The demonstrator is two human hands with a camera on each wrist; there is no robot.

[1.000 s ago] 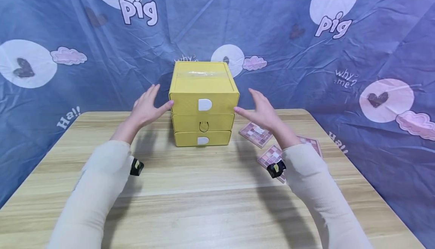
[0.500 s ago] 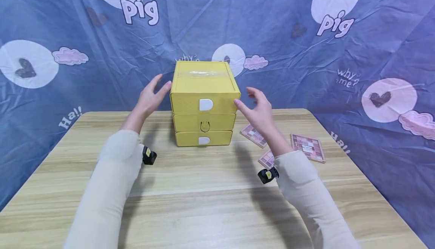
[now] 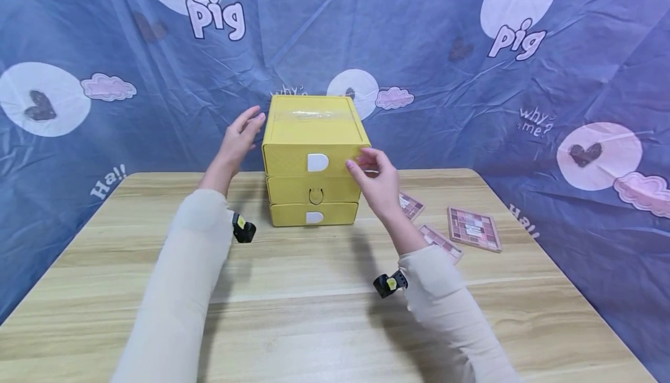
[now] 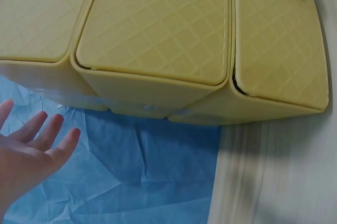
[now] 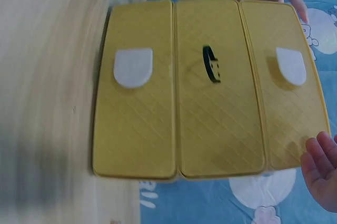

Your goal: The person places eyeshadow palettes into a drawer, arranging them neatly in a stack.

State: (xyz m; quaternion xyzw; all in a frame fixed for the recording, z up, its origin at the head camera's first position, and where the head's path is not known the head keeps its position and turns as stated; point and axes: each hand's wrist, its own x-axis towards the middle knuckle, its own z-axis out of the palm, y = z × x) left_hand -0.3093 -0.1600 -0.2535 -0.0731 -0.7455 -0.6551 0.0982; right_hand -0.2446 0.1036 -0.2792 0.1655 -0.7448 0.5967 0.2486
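Observation:
A yellow three-drawer organizer (image 3: 314, 130) stands at the back of the table, all its drawers pushed in. The top drawer has a white tab handle (image 3: 317, 163), the middle one a dark loop handle (image 3: 316, 196), the bottom one another white tab (image 3: 314, 218). Beside the organizer's upper left side, my left hand (image 3: 234, 142) is raised with relaxed fingers; the left wrist view shows a gap between its fingers and the yellow wall. My right hand (image 3: 381, 184) is at the top drawer's front right corner, fingers slightly bent and gripping nothing.
Three pink makeup palettes lie on the wooden table (image 3: 314, 313) to the right: one palette (image 3: 473, 229) fully visible, another palette (image 3: 445, 245) and a third palette (image 3: 412, 205) partly behind my right arm. A blue printed cloth (image 3: 445, 92) hangs behind the table.
My left hand has moved up and back along the organizer's left side. My right hand has moved left, across the organizer's front right corner, its fingers bending more. The organizer has stayed put.

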